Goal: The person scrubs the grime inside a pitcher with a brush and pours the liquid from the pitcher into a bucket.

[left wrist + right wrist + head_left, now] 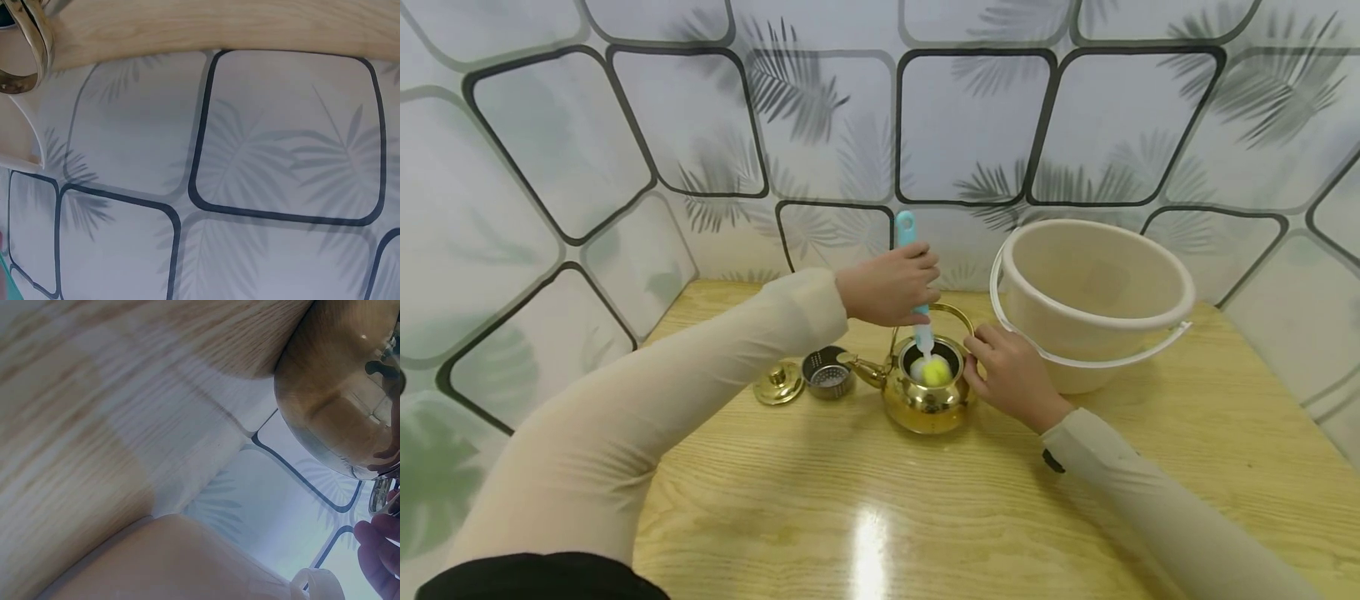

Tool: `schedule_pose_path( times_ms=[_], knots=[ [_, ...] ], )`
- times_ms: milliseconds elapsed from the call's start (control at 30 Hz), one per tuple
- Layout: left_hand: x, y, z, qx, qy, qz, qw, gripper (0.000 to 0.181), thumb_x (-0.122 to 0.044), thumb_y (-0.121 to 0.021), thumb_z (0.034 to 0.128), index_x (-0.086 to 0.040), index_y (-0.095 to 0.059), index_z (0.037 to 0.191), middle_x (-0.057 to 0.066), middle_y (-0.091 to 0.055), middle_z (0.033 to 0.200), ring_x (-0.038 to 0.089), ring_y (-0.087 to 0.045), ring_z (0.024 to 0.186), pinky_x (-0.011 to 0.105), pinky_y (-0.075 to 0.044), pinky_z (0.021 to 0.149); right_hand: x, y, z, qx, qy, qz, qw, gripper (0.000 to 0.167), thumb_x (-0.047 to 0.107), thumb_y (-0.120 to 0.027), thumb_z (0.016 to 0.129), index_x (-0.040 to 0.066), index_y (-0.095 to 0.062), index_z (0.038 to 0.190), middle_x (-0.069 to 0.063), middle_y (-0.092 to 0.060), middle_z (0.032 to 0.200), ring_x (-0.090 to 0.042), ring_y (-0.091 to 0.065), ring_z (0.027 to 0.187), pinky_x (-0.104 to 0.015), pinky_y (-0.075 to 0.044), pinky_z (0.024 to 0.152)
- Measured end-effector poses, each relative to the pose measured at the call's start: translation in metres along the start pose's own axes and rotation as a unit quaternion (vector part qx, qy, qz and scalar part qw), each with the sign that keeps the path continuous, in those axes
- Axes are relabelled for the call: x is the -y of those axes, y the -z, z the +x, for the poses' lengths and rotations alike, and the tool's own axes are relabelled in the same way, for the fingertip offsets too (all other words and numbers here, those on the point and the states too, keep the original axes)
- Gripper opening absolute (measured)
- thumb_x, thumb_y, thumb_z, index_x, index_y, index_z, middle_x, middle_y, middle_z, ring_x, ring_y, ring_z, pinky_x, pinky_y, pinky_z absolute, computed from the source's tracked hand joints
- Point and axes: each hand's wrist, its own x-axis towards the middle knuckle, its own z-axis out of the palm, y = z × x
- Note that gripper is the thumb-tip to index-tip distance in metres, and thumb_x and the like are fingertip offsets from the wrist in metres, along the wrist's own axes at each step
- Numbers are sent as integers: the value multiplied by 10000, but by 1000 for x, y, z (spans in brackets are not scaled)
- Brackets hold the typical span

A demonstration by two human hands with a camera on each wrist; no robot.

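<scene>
A blue-handled cleaning brush (922,337) stands steeply in the mouth of a shiny gold teapot (927,414). My left hand (889,287) grips its handle from above, and the yellow-and-white sponge head (935,372) sits inside the pot. My right hand (1011,375) holds the pot's right side, where the arched handle (957,312) meets the body. In the right wrist view, its fingers (377,547) curl by the handle's joint below the polished pot wall (337,394). The left wrist view catches only part of the arched handle (42,44) and a sliver of teal brush handle (9,278).
Left of the spout, a perforated metal strainer (827,372) and a gold lid (778,382) lie on the wooden table (775,500). Behind my right hand stands a large beige bucket (1097,333) with its white bail lowered in front. A patterned wall (973,125) borders the table.
</scene>
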Motion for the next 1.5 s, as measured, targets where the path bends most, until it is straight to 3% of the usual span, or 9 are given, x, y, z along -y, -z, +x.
schedule_pose_path(
  times_ms=[433, 800, 1033, 1233, 1500],
  knots=[
    [4, 12, 11, 382, -523, 188, 9977, 425, -502, -412, 958, -161, -652, 1039, 49, -651, 1032, 246, -514, 1006, 379, -309, 984, 0, -1, -1, 22, -20, 58, 10000, 57, 53, -580, 759, 36, -615, 800, -68, -525, 753, -186, -483, 600, -292, -415, 510],
    [1, 25, 23, 690, -846, 449, 9930, 432, -487, -416, 959, -131, -651, 1029, 69, -642, 1137, 268, -499, 1133, 380, -272, 1062, -1, -1, 0, 16, -11, -1, 10000, 50, 68, -603, 758, 37, -614, 795, -71, -528, 755, -192, -495, 612, -297, -417, 516],
    [-3, 30, 30, 748, -1032, 1120, 9855, 437, -493, -435, 946, -121, -665, 951, 55, -676, 1039, 247, -511, 1070, 353, -270, 1008, 0, -1, -1, 3, 3, -31, 10000, 42, 72, -600, 759, 44, -609, 789, -70, -534, 764, -204, -513, 628, -309, -428, 527],
    [-7, 35, 34, 1005, -1017, 1353, 9804, 452, -492, -423, 947, -112, -668, 951, 58, -680, 1033, 237, -521, 1036, 351, -271, 991, 0, -2, -1, 3, -28, 1, 10000, 54, 73, -602, 759, 40, -621, 797, -71, -545, 772, -209, -531, 645, -318, -442, 541],
    [-15, 38, 35, 1145, -763, 1718, 9755, 454, -487, -395, 955, -129, -674, 952, 60, -683, 1065, 214, -537, 1008, 336, -281, 966, -1, -2, -1, -14, -34, 48, 10000, 69, 51, -607, 732, 33, -616, 798, -71, -546, 774, -212, -536, 656, -316, -440, 538]
  ],
)
